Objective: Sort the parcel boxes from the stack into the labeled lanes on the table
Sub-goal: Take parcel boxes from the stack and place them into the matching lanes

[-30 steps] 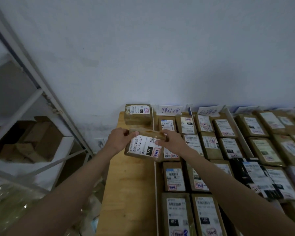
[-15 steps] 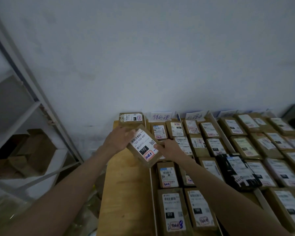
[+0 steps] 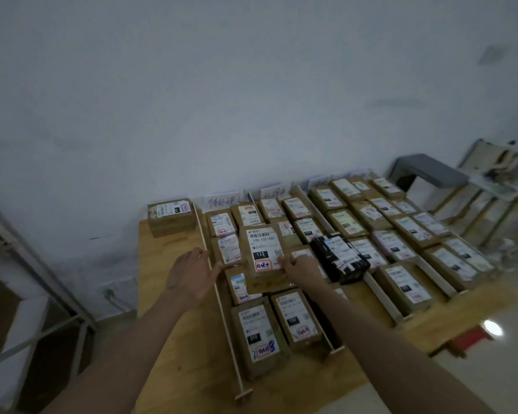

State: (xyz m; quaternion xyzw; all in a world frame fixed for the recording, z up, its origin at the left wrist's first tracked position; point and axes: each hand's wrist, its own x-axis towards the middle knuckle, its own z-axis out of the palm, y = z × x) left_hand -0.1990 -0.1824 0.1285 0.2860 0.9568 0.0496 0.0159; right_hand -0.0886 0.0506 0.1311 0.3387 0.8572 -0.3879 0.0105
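A brown parcel box (image 3: 262,249) with a white label reading 122 lies on top of other boxes in the first lane right of the white divider rail (image 3: 219,294). My right hand (image 3: 301,268) grips its near right corner. My left hand (image 3: 192,273) hovers left of the box with fingers spread, holding nothing, its fingertips close to the rail. A short stack of parcel boxes (image 3: 171,216) remains at the table's far left corner. Handwritten lane signs (image 3: 222,201) stand along the wall.
Several lanes of labelled brown boxes fill the wooden table (image 3: 174,339) to the right, with a black parcel (image 3: 338,258) among them. A metal shelf frame (image 3: 36,279) stands at the left. A grey stool (image 3: 428,174) and a rack sit at the far right.
The 122 box has moved right from above the bare left strip to lie over the first lane. My left hand has let go of it. The view has swung right.
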